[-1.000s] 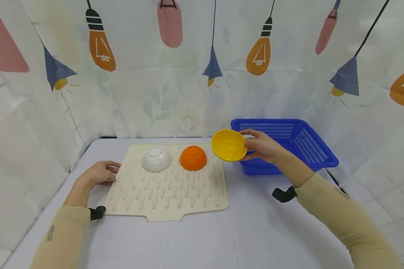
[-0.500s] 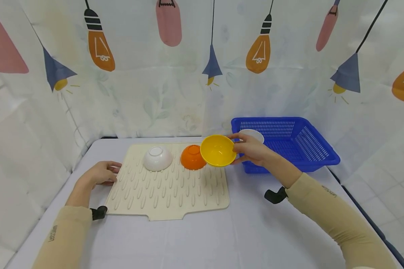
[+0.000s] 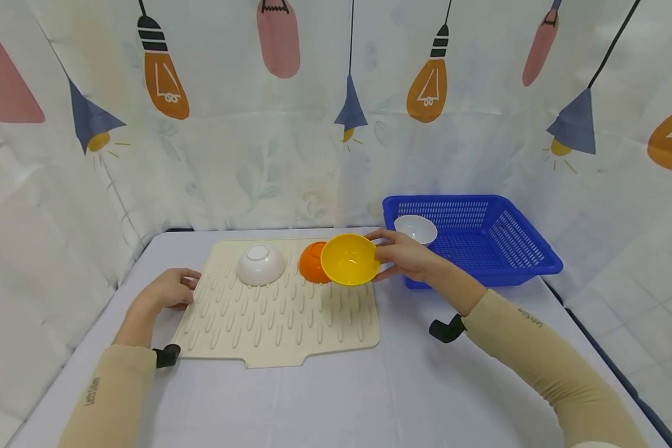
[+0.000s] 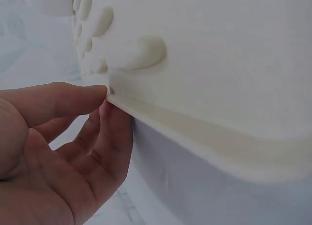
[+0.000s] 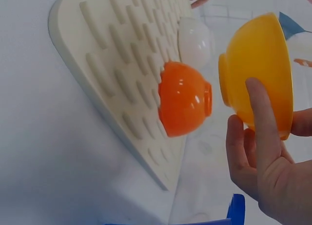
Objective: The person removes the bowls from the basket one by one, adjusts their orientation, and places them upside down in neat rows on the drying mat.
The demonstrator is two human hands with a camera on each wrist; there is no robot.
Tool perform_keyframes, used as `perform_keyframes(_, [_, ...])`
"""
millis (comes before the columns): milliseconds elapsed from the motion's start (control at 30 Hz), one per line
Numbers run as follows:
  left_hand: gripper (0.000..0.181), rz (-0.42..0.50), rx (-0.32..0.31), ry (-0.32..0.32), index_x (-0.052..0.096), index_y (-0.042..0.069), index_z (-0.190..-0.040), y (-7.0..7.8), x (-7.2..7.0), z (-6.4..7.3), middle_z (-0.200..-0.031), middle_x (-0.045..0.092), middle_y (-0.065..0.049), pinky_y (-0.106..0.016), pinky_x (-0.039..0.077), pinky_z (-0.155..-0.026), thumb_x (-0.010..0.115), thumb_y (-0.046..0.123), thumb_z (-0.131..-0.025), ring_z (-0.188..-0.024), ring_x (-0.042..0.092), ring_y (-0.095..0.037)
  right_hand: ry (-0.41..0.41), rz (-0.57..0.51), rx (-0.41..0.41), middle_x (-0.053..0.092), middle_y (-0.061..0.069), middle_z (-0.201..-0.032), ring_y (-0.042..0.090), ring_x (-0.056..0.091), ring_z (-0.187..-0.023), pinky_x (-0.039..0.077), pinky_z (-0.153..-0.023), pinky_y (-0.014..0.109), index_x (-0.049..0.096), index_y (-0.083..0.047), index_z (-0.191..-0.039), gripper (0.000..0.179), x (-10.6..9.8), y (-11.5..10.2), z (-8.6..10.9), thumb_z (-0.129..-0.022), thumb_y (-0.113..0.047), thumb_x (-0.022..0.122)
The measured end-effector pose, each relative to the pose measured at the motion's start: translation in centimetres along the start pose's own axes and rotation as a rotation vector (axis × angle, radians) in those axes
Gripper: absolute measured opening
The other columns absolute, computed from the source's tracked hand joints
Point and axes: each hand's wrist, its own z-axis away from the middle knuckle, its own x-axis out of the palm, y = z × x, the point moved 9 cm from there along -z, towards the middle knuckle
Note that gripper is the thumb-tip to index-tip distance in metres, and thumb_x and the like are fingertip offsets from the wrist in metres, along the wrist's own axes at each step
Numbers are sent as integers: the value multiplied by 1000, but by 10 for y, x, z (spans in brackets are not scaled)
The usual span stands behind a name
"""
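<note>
My right hand [image 3: 406, 256] grips a yellow bowl [image 3: 350, 261] by its rim, thumb at the inside and fingers along the outer wall. The bowl is held above the right part of a cream ridged drying mat [image 3: 269, 320], its hollow facing my head camera. Behind it, partly covered in the head view, an orange bowl [image 3: 310, 264] rests upside down on the mat. Left of that sits an upside-down white bowl [image 3: 260, 267]. My left hand [image 3: 168, 290] pinches the mat's left edge, thumb [image 4: 73, 98] on top and fingers curled beneath.
A blue plastic basket [image 3: 523, 274] stands at the back right of the table, with another white bowl [image 3: 417, 229] in its left corner. White cloth [image 3: 336, 404] covers the table, and a printed curtain [image 3: 218, 162] hangs behind it.
My right hand has carried the yellow bowl left and slightly down, from beside the basket to over the mat, partly covering the orange bowl. The left hand stays at the mat's edge.
</note>
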Motion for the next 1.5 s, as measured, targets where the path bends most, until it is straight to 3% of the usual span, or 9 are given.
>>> perform_keyframes(400, [68, -108, -12, 60, 44, -19, -137, 8, -1, 2, -110, 56, -27, -34, 57, -63, 59, -13, -71, -80, 58, -24, -19, 9, 53, 57, 21, -135, 35, 66, -109, 61, -82, 47, 45, -8, -148, 53, 16, 18, -7, -98, -4, 60])
perform_keyframes(833, [66, -137, -13, 79, 44, -19, -136, 9, -2, 3, -115, 57, -33, -34, 57, -62, 60, -12, -73, -79, 60, -26, -54, -37, 46, 59, 21, -132, 35, 65, -107, 60, -83, 48, 46, -8, -148, 51, 34, 22, -17, -99, -2, 59])
perform_keyframes(1100, [65, -152, -18, 56, 43, -19, -139, 8, 1, 1, -118, 57, -34, -33, 57, -62, 60, -8, -77, -76, 62, -23, -54, -55, 67, 59, 21, -128, 32, 65, -104, 60, -82, 48, 46, -7, -147, 50, 41, 29, -19, -98, -1, 58])
perform_keyframes(1200, [62, -181, -12, 63, 42, -19, -139, 12, 1, 3, -122, 54, -39, -38, 59, -66, 60, -1, -83, -82, 64, -30, -47, -56, 79, 59, 21, -130, 32, 66, -104, 61, -82, 47, 47, -8, -147, 51, 42, 31, -19, -98, -1, 58])
perform_keyframes(1267, [59, -231, 4, 91, 43, -19, -138, 18, 0, 6, -125, 52, -42, -46, 58, -75, 60, 6, -87, -92, 63, -40, -43, -56, 84, 59, 21, -131, 32, 66, -104, 61, -82, 46, 47, -8, -147, 50, 42, 32, -19, -99, -1, 58])
perform_keyframes(1400, [57, -302, 32, 170, 44, -16, -140, 32, -5, 12, -133, 47, -45, -63, 48, -91, 58, 18, -96, -115, 52, -56, -42, -59, 92, 59, 21, -132, 32, 67, -104, 61, -82, 45, 47, -9, -147, 50, 42, 35, -19, -99, -1, 58])
perform_keyframes(1500, [57, -285, 59, 201, 45, -12, -142, 43, -7, 15, -135, 47, -43, -67, 44, -95, 58, 24, -101, -121, 47, -59, -37, -58, 91, 58, 21, -132, 32, 67, -104, 61, -81, 45, 47, -8, -147, 49, 42, 36, -20, -99, -2, 59])
